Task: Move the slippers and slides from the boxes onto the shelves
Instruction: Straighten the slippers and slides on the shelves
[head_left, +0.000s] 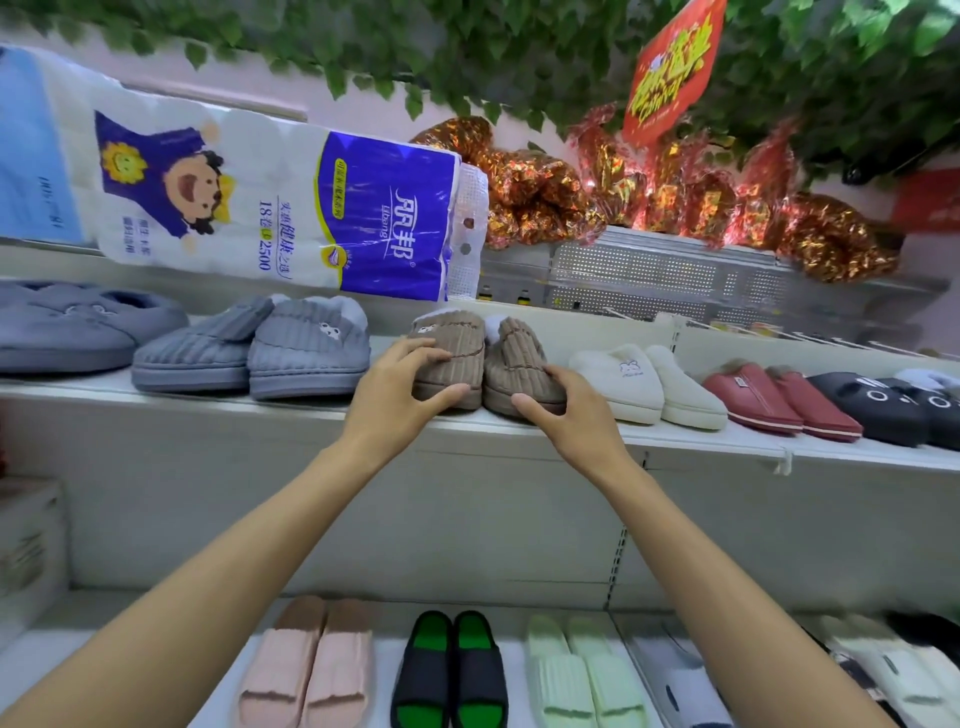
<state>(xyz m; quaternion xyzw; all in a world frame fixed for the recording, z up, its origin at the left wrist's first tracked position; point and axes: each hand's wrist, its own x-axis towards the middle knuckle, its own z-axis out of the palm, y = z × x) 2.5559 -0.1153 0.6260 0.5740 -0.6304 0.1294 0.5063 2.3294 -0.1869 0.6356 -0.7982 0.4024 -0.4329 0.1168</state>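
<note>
Left hand (402, 387): curled round the toe of the left brown slipper (451, 358), fingers on top, thumb under the front of the sole.
Right hand (563, 410): curled round the toe of the right brown slipper (519, 371), thumb at the front of the sole, fingers along its right side.
Brown slippers: two, ribbed, side by side and touching, at the front edge of the upper shelf (311, 410) near its middle.
Long axis: front to back across the shelf; toes point to the front edge and the person, heels with pale lining to the back. The right one is angled slightly, its toe swung to the right.
Upper shelf, left of the brown slippers: two grey ribbed slippers (249, 351), toes forward; further left a blue-grey slipper (78, 327), cut off by the frame.
Upper shelf, right of the brown slippers: two cream slippers (644, 382), two red slippers (779, 402), then black slippers (883, 405) at the right end, count unclear.
Lower shelf (519, 660): two pink slides (309, 670), two black and green slides (449, 675), two pale green slides (582, 670), all lying front to back; further right a grey and white slide and white slides, partly hidden by the right arm.
Top shelf: one pack of toilet rolls (260, 202) lying on its side at the left; shiny red and gold bags (675, 192) at the right.
Above: green leaves (467, 47) and one red hanging sign (672, 73).
</note>
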